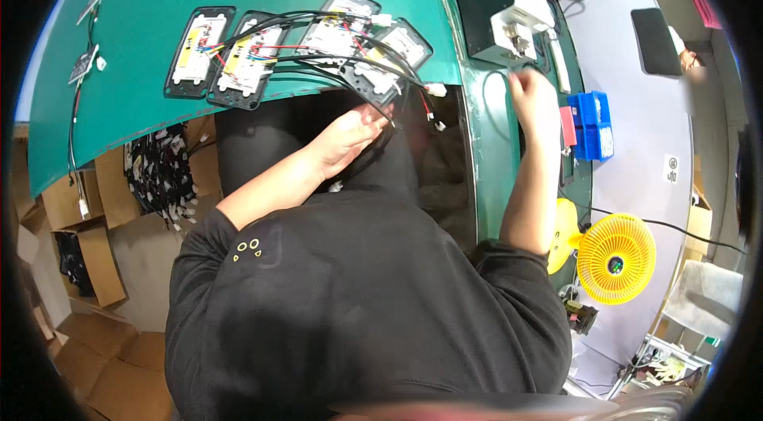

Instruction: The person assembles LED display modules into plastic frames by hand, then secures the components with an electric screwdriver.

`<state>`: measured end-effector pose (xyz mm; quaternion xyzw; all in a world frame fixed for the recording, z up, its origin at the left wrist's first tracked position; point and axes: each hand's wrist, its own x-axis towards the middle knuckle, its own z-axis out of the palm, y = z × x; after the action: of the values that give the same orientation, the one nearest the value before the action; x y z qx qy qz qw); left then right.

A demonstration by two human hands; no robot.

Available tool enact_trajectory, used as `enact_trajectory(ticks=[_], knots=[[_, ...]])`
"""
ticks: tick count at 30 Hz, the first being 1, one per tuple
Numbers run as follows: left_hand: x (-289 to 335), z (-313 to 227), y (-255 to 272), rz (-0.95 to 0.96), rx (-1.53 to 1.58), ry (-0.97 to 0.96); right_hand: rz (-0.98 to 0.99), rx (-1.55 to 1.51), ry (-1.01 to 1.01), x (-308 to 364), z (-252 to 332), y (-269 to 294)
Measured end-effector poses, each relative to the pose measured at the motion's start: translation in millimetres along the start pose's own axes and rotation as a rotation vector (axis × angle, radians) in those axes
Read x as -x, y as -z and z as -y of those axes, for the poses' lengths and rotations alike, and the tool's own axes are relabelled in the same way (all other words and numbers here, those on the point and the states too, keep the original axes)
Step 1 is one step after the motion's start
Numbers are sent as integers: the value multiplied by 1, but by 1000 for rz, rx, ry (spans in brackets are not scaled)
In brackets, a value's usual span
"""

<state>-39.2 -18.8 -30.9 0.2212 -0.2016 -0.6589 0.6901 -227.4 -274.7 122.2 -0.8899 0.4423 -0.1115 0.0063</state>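
Note:
My left hand is at the front edge of the green mat, fingers curled together just under the corner of a black-framed panel. Something thin and dark shows at its fingertips, too small to name. My right hand is raised on the right with its fingers closed, in front of a black and white bench machine; whatever it may hold is hidden. Several similar panels with white boards, such as the leftmost panel, lie on the mat. Black cables and coloured wires with white connectors run across them.
Blue parts bins and a yellow fan stand to the right. A dark phone-shaped slab lies on the pale table. At left, wired pieces lie on the green mat; below are cardboard boxes and bundled cables.

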Motion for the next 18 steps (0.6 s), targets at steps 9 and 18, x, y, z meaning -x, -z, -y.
enact_trajectory(ticks=[9, 18], knots=[[-59, 35, -14, 38, 109, 146, -338, 40, 139, -220, -63, -30], [-81, 36, -18, 207, 322, 23, -153, 221, 239, -226, -59, -15]])
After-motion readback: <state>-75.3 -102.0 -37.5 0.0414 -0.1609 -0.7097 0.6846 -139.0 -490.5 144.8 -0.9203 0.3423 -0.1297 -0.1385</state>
